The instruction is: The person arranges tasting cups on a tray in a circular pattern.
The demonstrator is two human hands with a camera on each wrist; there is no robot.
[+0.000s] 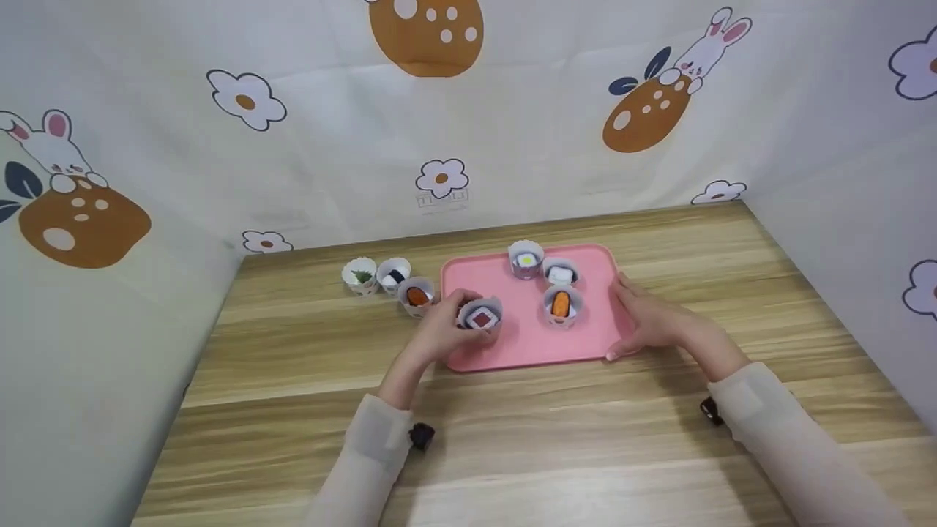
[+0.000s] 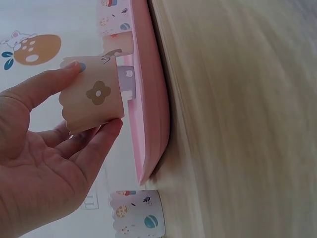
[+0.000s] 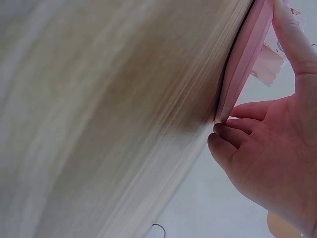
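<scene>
My left hand (image 1: 446, 327) pinches a scalloped paper baking cup (image 2: 94, 94) between thumb and fingers, over the left part of the pink tray (image 1: 512, 333). Inside that cup lies a white sushi-like piece with a red centre (image 1: 482, 318). Spread along the tray's right end, my right hand (image 1: 651, 318) holds its edge, with the thumb at the near corner. Toward the tray's right half stand a cup with a white and yellow piece (image 1: 526, 261), a cup with a white piece (image 1: 561, 274) and a cup with an orange piece (image 1: 561, 304).
Left of the tray, on the wooden table (image 1: 293, 410), stand a cup with green bits (image 1: 361, 277), a cup with a black-banded white piece (image 1: 394, 277) and a cup with an orange-red piece (image 1: 417, 296). Patterned cloth (image 1: 344, 161) walls the table's back and sides.
</scene>
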